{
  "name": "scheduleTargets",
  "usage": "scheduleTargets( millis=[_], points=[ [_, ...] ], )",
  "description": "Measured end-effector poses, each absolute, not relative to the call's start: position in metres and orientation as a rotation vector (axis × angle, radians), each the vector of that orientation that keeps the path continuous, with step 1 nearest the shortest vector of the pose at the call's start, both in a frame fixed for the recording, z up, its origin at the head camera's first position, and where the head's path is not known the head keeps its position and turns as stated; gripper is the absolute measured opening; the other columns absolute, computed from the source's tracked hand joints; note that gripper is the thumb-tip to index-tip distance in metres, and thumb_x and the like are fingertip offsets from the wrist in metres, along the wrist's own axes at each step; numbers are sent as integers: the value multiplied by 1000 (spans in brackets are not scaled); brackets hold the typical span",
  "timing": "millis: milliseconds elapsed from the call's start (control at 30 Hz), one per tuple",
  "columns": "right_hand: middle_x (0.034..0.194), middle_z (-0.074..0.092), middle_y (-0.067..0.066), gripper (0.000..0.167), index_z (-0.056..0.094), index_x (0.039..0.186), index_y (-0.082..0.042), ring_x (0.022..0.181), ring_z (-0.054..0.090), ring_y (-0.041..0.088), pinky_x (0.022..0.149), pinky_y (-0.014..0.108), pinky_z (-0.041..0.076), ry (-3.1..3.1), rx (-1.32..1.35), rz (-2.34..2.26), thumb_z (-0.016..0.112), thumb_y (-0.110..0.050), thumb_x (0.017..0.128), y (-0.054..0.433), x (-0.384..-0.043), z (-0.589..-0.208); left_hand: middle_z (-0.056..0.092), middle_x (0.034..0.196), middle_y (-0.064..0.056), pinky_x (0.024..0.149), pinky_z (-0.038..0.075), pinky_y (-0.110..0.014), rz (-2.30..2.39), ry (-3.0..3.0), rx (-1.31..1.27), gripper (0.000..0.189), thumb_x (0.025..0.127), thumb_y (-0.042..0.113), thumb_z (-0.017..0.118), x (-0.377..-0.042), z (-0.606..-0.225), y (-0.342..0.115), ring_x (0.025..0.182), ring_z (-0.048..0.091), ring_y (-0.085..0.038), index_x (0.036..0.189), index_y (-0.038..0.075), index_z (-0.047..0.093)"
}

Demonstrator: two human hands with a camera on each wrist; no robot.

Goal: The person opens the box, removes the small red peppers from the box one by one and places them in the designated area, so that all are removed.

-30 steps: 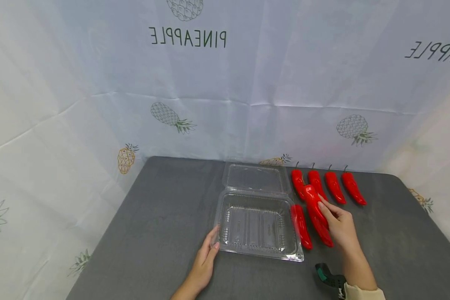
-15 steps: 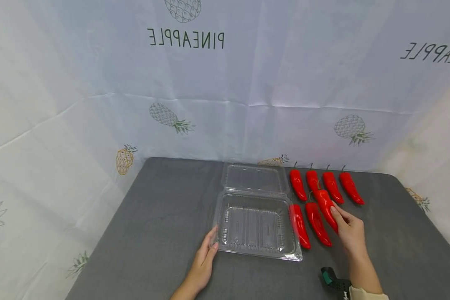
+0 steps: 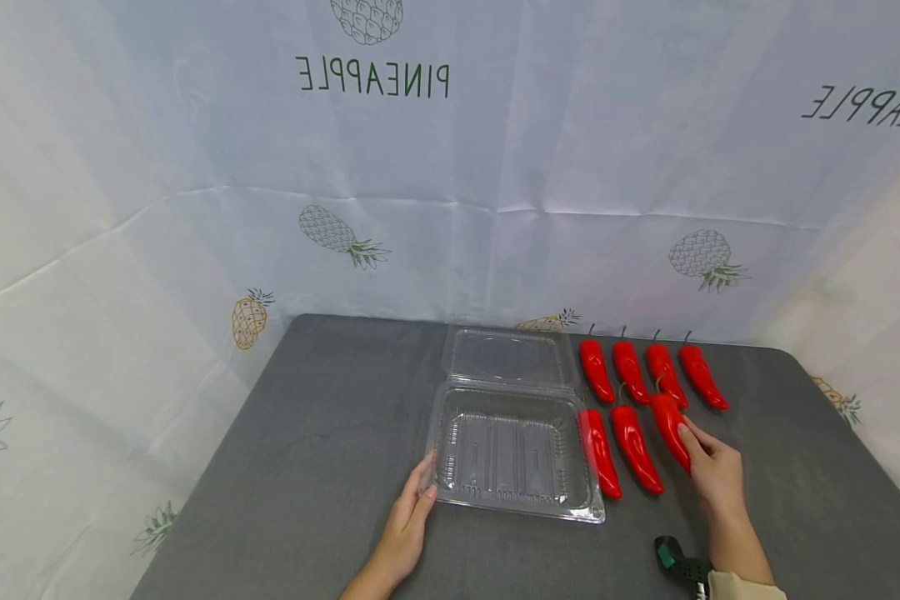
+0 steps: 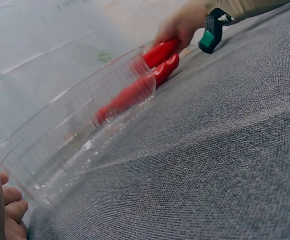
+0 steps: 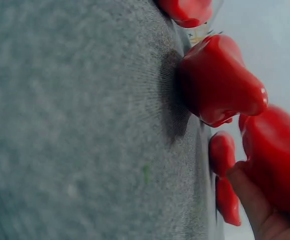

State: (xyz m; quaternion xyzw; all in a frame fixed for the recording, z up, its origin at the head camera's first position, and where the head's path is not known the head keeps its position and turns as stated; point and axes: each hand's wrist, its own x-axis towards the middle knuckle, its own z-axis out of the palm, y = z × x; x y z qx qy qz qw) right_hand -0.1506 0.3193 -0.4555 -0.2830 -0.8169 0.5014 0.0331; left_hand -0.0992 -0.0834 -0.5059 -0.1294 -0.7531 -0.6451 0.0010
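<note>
My right hand [image 3: 718,471] pinches a red chili pepper [image 3: 669,423] by its lower half, to the right of two other chili peppers in the front row. In the right wrist view, the thumb lies along the held pepper [image 5: 280,155]; whether it touches the table is hard to tell. My left hand [image 3: 407,527] grips the near left corner of a clear plastic clamshell container [image 3: 506,506]. Its thumb is at the front edge and its fingers are along the left side. The container's lid [image 3: 512,357] lies folded back, and the tray holds nothing.
Several red chili peppers [image 3: 627,371] lie in a back row, stems toward the curtain. In the front row are a chili pepper [image 3: 634,450] and another [image 3: 602,458] partly behind the container's right wall. A pineapple-print curtain [image 3: 495,167] borders the grey tabletop [image 3: 330,417].
My right hand has carried the chili pepper rightward, from above the front-row peppers to a spot beside them. The left hand stays on the container.
</note>
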Motion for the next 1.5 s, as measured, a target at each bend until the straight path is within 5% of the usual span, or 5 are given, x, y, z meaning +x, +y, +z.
scheduleTargets(
  millis=[933, 1500],
  points=[
    [136, 38, 32, 55, 42, 135, 3, 124, 35, 49, 97, 60, 36, -2888, -719, 1050, 38, -37, 98, 328, -152, -463, 27, 150, -24, 104, 18, -4, -2032, -2371, -399, 44, 102, 16, 34, -100, -506, -81, 137, 22, -36, 142, -1, 29],
    [141, 32, 33, 72, 34, 140, 2, 127, 32, 49, 101, 60, 32, -2905, -740, 1124, 34, -53, 95, 326, -154, -458, 26, 150, -23, 103, 18, -4, -2042, -2369, -385, 45, 102, 16, 34, -99, -505, -82, 137, 22, -36, 143, -1, 28]
  ],
)
